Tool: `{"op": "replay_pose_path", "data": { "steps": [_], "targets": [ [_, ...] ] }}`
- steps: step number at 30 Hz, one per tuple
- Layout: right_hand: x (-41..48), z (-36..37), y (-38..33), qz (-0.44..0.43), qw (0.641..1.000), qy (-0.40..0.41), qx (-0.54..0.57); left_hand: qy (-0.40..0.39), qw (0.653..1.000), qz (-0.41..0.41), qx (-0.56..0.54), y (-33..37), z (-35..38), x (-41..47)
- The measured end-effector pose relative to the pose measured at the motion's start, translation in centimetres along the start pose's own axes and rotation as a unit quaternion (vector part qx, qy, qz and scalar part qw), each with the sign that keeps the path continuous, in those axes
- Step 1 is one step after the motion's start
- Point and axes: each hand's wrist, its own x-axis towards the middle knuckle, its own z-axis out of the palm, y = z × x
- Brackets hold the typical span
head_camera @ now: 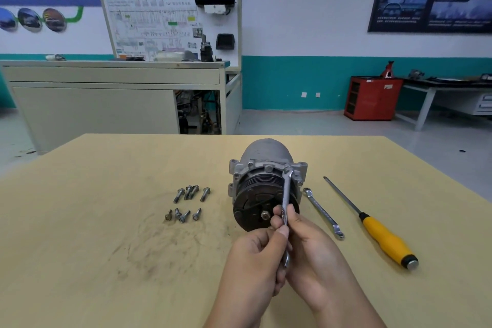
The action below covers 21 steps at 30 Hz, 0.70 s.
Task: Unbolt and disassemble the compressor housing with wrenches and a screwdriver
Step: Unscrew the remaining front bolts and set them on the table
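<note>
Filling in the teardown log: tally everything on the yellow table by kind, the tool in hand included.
bolts: 8
wrenches: 2 (held wrench, spare wrench)
screwdriver: 1
compressor: 1
Total: 12

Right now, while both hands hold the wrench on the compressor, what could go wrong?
1. The left hand and right hand both grip the wrench, so nothing steadies the compressor; lying on its round side, it may roll when force comes.
2. If the wrench slips, the fingers, close to the pulley, may strike it.
3. The loose bolts lie on the table and could roll away.
</note>
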Motion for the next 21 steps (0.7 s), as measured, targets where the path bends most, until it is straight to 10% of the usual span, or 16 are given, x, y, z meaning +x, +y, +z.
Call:
{"op": "replay_pose_path", "data": {
  "steps": [21],
  "targets": [
    [-0.3,1.0,-0.1,-0.016,0.999,0.031,-0.018,-0.025,0.999,0.004,-0.038,1.0,-0.4,-0.3]
  ]
}}
